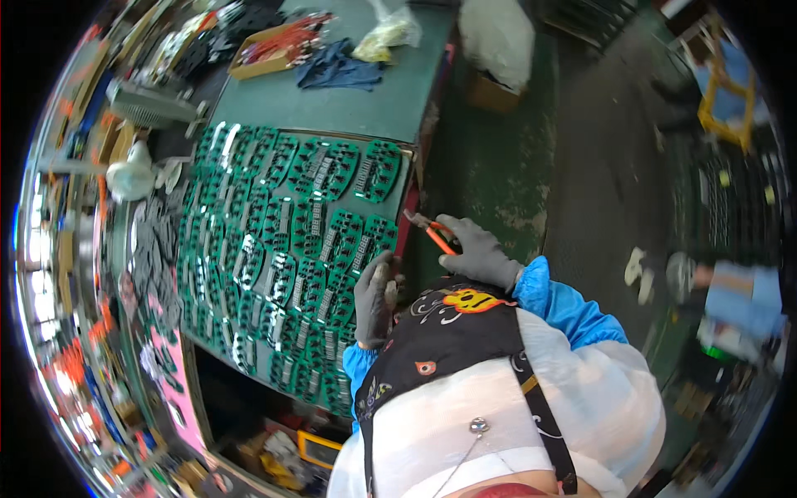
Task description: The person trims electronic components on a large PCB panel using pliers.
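Observation:
My right hand [480,252], in a grey glove, is closed round the orange handles of a pair of pliers [435,236]. Their metal jaws point toward the table edge and touch no green piece. Beside the table's front edge, my left hand [375,297], gloved too, has its fingers bent and close together; anything inside them is hidden. Just left of it, many green plates [378,173] with rows of black parts and silvery strips lie packed across the table [390,91].
On the table's far part are a cardboard box [257,58] of red pieces, a blue cloth [339,66] and a plastic bag [390,37]. A fan [130,176] stands at the left. A large white sack [496,41] stands beyond the aisle edge. Another person [739,290] is at the right.

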A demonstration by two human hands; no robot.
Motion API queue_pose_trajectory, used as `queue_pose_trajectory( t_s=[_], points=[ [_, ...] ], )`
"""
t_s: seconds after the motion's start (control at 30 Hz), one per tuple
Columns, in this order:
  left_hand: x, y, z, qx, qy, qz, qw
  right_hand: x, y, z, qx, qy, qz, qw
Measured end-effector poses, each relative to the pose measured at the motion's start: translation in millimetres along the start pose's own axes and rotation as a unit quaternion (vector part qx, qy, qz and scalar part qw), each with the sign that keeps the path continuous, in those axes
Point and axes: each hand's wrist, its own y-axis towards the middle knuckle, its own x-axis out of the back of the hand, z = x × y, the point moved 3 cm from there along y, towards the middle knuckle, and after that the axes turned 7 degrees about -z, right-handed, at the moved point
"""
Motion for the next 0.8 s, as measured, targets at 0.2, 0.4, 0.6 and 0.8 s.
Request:
queue_pose_trajectory(
  t_s=[0.2,0.4,0.6,0.8],
  points=[
    [-63,27,-17,-0.079,0.265,-0.097,0.956,65,76,-30,0.115,-0.098,0.017,0.988],
    [-69,23,-6,-0.063,0.334,-0.208,0.917,83,139,-28,0.205,-0.216,0.062,0.953],
    [-72,39,-6,-0.096,0.382,-0.243,0.886,89,174,-16,0.218,-0.218,0.104,0.945],
    [-83,71,-9,-0.101,0.402,-0.290,0.863,80,226,6,0.292,-0.267,0.139,0.908]
  ],
)
